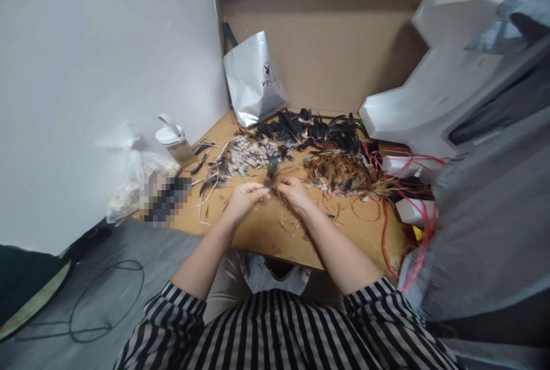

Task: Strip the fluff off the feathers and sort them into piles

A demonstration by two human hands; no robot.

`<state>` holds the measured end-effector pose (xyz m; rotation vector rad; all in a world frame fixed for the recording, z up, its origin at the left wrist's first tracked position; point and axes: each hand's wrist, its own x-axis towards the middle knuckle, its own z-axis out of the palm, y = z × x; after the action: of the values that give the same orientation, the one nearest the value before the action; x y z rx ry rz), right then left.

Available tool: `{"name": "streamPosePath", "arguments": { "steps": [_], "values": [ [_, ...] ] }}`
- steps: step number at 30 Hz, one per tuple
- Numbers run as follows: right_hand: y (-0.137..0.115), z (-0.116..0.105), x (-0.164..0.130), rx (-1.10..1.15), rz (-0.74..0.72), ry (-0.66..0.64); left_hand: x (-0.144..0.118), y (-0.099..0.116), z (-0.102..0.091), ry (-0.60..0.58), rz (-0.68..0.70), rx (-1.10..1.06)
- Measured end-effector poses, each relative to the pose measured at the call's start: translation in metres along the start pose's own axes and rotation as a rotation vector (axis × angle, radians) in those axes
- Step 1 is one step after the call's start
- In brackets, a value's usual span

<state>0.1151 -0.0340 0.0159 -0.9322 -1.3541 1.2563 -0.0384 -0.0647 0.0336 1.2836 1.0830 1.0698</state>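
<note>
Both my hands meet over the middle of the table, pinching a small bunch of feathers [272, 169] with dark tips and brown lower parts. My left hand [249, 195] has thumb and forefinger closed at its left side. Fingers of my right hand [294, 192] are closed on its right side; exactly what each fingertip grips is too small to make out. Beyond them lie a pile of speckled pale feathers [249, 155], a row of black feathers [296, 129] and, to the right, a heap of golden-brown feathers [339, 172].
A silver bag [253, 81] leans at the back of the table [266, 235]. At left stand a lidded cup [176, 144] and a plastic bag [133, 181]. Red string [384, 232] trails down the right side, beside white blocks and a grey cloth [494, 215]. Loose feather bits lie near my hands.
</note>
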Motion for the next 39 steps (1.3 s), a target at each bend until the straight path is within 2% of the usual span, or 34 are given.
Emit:
{"name": "streamPosePath", "arguments": {
  "steps": [2,4,6,8,11,14,17,19,22,24,26,28,30,32,36,39],
  "values": [
    [0.001,0.003,-0.001,-0.077,-0.065,0.046,0.007,-0.006,0.003,0.098,-0.05,-0.164],
    [-0.001,0.004,-0.004,-0.203,-0.208,0.06,0.015,-0.012,0.006,0.145,-0.086,-0.26],
    [-0.005,0.005,-0.007,-0.349,-0.349,0.057,0.021,-0.017,0.008,0.175,-0.109,-0.272],
    [-0.01,0.004,-0.01,-0.497,-0.43,0.045,0.024,-0.02,0.008,0.184,-0.119,-0.226],
    [-0.016,0.004,-0.015,-0.731,-0.494,0.017,0.023,-0.022,0.006,0.158,-0.076,-0.051],
    [-0.019,0.003,-0.018,-0.881,-0.524,-0.043,0.017,-0.021,0.002,0.094,0.024,0.284],
    [-0.017,0.0,-0.015,-0.833,-0.487,-0.063,0.01,-0.016,-0.003,-0.012,0.109,0.565],
    [-0.014,-0.003,-0.01,-0.674,-0.416,-0.072,0.005,-0.01,-0.005,-0.105,0.169,0.614],
    [-0.01,-0.006,-0.005,-0.318,-0.216,-0.116,-0.003,0.001,-0.005,-0.204,0.188,0.474],
    [-0.009,-0.005,-0.003,-0.09,-0.069,-0.144,-0.006,0.005,-0.003,-0.211,0.148,0.33],
    [-0.008,-0.003,-0.003,0.052,0.02,-0.133,-0.006,0.004,0.0,-0.137,0.098,0.178],
    [-0.004,0.0,-0.003,0.094,0.042,-0.077,-0.003,0.0,0.004,-0.011,0.053,0.008],
    [0.0,0.003,-0.003,0.067,0.016,-0.009,0.002,-0.006,0.008,0.092,0.002,-0.163],
    [0.003,0.005,-0.002,-0.014,-0.076,0.049,0.007,-0.012,0.013,0.152,-0.049,-0.284],
    [0.002,0.005,-0.003,-0.25,-0.299,0.085,0.012,-0.018,0.02,0.183,-0.123,-0.393],
    [-0.002,0.004,-0.005,-0.335,-0.361,0.1,0.014,-0.02,0.022,0.21,-0.16,-0.414]
  ]
}}
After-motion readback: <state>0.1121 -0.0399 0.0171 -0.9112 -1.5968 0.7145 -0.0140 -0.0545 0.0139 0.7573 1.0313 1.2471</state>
